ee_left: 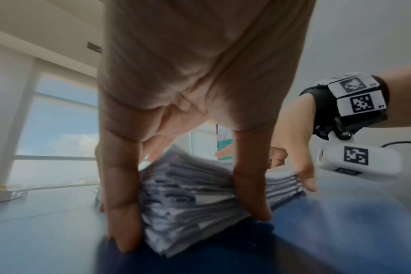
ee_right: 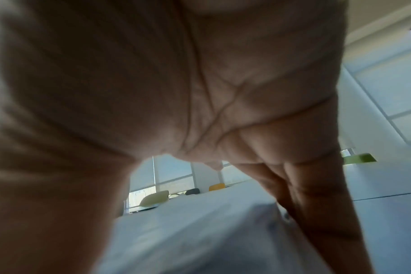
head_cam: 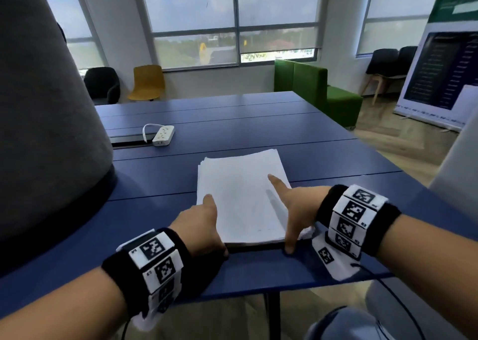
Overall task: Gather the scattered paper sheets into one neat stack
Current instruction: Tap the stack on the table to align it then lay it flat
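I've got the thick white paper stack [head_cam: 240,197] lying mid blue surface [head_cam: 258,122], long axis near-to-far. L hand [head_cam: 200,226] w/ straight fingers presses its near-left corner, R hand [head_cam: 297,208] likewise presses near-right; neither grasping.

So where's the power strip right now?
In the head view, the white power strip lies on the blue table, far left of the paper stack.

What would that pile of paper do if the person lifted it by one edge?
The paper stack would probably sag and fan out: the left wrist view shows loose, unbound, uneven edges. It looks thick, so likely heavy. With the left hand and right hand on both sides, it should hold together better.
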The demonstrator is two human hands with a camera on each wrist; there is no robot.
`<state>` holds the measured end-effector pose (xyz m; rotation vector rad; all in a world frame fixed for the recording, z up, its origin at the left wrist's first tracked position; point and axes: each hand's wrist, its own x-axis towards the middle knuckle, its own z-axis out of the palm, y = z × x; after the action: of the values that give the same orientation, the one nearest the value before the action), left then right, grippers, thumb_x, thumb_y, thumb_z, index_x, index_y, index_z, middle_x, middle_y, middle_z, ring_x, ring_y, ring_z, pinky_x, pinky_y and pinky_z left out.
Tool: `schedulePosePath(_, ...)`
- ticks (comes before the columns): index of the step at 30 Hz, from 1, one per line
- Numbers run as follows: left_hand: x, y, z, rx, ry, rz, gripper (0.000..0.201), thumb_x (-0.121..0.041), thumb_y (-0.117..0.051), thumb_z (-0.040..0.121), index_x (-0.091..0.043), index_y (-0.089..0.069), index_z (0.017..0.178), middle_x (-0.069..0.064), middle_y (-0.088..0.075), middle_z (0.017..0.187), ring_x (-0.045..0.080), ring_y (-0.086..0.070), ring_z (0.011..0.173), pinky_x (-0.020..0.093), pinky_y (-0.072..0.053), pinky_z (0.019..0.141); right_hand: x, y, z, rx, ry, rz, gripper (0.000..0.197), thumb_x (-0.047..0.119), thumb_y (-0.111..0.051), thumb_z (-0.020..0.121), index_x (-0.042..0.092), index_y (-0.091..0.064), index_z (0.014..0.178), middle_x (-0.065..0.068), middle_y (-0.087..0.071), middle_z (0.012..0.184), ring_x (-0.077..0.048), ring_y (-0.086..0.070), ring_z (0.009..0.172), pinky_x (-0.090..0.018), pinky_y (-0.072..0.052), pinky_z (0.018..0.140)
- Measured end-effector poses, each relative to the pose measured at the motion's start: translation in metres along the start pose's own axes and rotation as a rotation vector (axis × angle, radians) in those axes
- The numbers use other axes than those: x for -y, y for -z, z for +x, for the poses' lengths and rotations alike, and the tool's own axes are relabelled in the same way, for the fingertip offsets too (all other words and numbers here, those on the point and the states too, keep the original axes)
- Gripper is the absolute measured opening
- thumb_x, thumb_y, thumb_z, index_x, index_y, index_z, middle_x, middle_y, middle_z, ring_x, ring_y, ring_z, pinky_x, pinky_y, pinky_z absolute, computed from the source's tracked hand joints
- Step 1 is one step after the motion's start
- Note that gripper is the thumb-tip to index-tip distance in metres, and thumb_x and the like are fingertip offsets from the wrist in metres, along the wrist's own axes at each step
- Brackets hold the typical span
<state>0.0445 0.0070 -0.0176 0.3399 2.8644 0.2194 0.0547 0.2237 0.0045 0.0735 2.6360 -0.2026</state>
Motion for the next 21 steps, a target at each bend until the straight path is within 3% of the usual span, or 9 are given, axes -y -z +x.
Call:
schedulePosePath(3,-0.002,-0.001,-0.004,-0.025,-0.02,0.035,0.078,-0.039,-0.088,0.062,-0.011,-0.038,0.115,0.008,-0.062,0.115,0.029,-0.06,0.103,0.035,-0.051,0.079,-0.001,-0.004,0.006,-0.06,-0.002,-0.059,0.148,0.027,-0.091,0.055,0.025,0.024,0.149,-0.013,-0.06,0.128,-0.027,-0.064,0.105,-0.04,-0.056,0.087)
schedulePosePath(6,0.003,0.0,-0.004,0.057,-0.029,-0.017,0.082,-0.057,-0.085,0.056,-0.015,-0.039,0.109,0.003,-0.06,0.111,0.023,-0.058,0.097,0.032,-0.05,0.079,-0.005,0.005,0.0,-0.009,-0.001,-0.06,0.136,0.045,-0.09,0.05,0.025,-0.001,0.152,-0.003,-0.049,0.143,-0.024,-0.055,0.122,-0.039,-0.05,0.098)
schedulePosePath(9,0.004,0.008,0.002,0.087,-0.034,-0.035,0.109,-0.085,-0.067,0.047,-0.016,-0.039,0.127,0.007,-0.054,0.129,0.025,-0.055,0.112,0.038,-0.049,0.095,-0.005,0.021,-0.004,-0.017,-0.015,-0.081,0.133,0.075,-0.078,0.038,0.026,-0.02,0.148,0.001,-0.048,0.145,-0.022,-0.05,0.128,-0.039,-0.042,0.106)
schedulePosePath(10,0.002,0.012,0.005,0.074,-0.02,-0.008,0.118,-0.09,-0.061,0.048,-0.016,-0.035,0.137,0.011,-0.048,0.138,0.029,-0.051,0.121,0.04,-0.046,0.1,-0.002,0.027,-0.004,-0.051,-0.007,-0.088,0.13,0.079,-0.073,0.042,0.024,-0.023,0.148,0.001,-0.047,0.146,-0.022,-0.048,0.131,-0.04,-0.039,0.108)
schedulePosePath(12,-0.004,0.022,0.018,0.002,0.007,0.019,0.118,-0.093,-0.048,0.059,-0.018,-0.028,0.148,0.015,-0.035,0.149,0.036,-0.04,0.134,0.045,-0.039,0.108,0.008,0.038,0.003,-0.163,0.018,-0.088,0.11,0.077,-0.063,0.065,0.019,-0.023,0.149,-0.001,-0.038,0.151,-0.021,-0.039,0.137,-0.04,-0.033,0.112)
schedulePosePath(15,-0.012,0.031,0.05,-0.129,-0.075,0.047,0.096,-0.082,-0.031,0.081,-0.015,-0.03,0.149,0.013,-0.033,0.155,0.038,-0.029,0.141,0.05,-0.03,0.113,0.02,0.043,0.03,-0.348,0.079,-0.04,0.078,0.062,-0.044,0.09,0.017,-0.023,0.151,-0.008,-0.026,0.157,-0.024,-0.026,0.144,-0.042,-0.026,0.116)
schedulePosePath(18,-0.02,0.01,0.066,-0.143,-0.164,0.084,0.086,-0.071,-0.029,0.09,-0.014,-0.019,0.154,0.01,-0.023,0.161,0.036,-0.017,0.148,0.051,-0.02,0.118,0.025,0.02,0.062,-0.331,0.062,-0.088,0.079,0.061,-0.046,0.089,0.023,-0.017,0.152,-0.012,-0.013,0.16,-0.03,-0.015,0.146,-0.051,-0.02,0.116)
schedulePosePath(21,-0.019,-0.023,0.063,0.01,-0.112,0.109,0.101,-0.083,-0.026,0.082,-0.022,0.005,0.157,0.009,0.011,0.165,0.036,0.013,0.151,0.054,0.002,0.12,0.018,-0.002,0.076,-0.138,0.012,-0.107,0.095,0.068,-0.049,0.081,0.029,-0.003,0.154,-0.01,0.006,0.162,-0.03,0.003,0.149,-0.053,-0.002,0.119)
